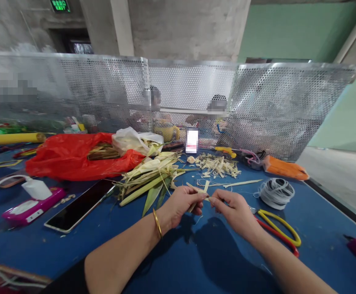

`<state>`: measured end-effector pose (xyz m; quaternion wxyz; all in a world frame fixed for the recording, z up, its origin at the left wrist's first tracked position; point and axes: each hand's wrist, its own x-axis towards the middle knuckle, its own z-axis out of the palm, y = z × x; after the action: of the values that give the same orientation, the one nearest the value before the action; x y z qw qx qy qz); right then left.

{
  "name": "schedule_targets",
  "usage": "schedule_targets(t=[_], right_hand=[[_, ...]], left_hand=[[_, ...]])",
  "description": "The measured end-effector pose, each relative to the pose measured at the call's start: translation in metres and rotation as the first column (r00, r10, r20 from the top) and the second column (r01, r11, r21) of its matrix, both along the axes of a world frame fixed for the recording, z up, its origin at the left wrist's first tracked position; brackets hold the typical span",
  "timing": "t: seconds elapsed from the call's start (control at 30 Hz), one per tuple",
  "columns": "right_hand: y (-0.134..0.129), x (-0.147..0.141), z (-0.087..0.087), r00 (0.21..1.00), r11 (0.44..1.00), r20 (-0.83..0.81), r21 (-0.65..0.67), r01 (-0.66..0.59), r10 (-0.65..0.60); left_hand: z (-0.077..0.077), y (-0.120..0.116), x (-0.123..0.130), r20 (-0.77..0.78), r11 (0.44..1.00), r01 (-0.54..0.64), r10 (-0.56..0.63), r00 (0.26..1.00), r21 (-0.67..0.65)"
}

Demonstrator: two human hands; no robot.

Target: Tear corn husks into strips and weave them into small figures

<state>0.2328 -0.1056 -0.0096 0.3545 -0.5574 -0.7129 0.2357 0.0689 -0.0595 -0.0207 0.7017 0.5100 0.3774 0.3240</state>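
Observation:
Both hands meet over the blue table, working on pale strips of dried husk (206, 186). My left hand (186, 203), with a gold bangle at the wrist, pinches the strips between thumb and fingers. Close beside it, my right hand (230, 205) has thumb and forefinger pressed together at the strips' end; what exactly lies between them is too small to make out. A bundle of dried husks and leaves (151, 175) lies left of my hands. Behind them sits a heap of short husk cuttings (219, 165). Scissors (278, 228) with yellow and red handles rest under my right forearm.
At right stands a spool of pale cord (277, 194), near an orange packet (285, 167). A phone (79, 206), a purple power strip (33, 207) and a red plastic bag (70, 157) occupy the left. A perforated metal screen (190, 81) closes the back, with people behind it.

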Motion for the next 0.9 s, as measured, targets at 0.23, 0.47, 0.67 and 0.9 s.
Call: schedule_targets(t=[0.23,0.47,0.67,0.9], right_hand=[[0.006,0.001,-0.004,0.831,0.956,-0.539,-0.291,-0.035,-0.134],[0.004,-0.007,-0.008,0.794,0.956,-0.586,-0.293,-0.020,-0.163],[0.004,-0.006,-0.007,0.788,0.913,-0.579,-0.404,-0.054,-0.210],[0.004,-0.005,-0.012,0.824,0.987,-0.545,-0.131,0.098,-0.154]], left_hand=[[0.007,-0.002,-0.006,-0.029,0.990,0.119,-0.122,0.992,-0.072],[0.003,-0.008,-0.002,-0.048,0.975,0.213,-0.216,0.975,-0.062],[-0.001,-0.005,-0.002,-0.060,0.993,0.117,-0.117,0.991,0.000],[0.002,-0.005,-0.004,-0.090,0.974,0.224,-0.222,0.971,0.022]])
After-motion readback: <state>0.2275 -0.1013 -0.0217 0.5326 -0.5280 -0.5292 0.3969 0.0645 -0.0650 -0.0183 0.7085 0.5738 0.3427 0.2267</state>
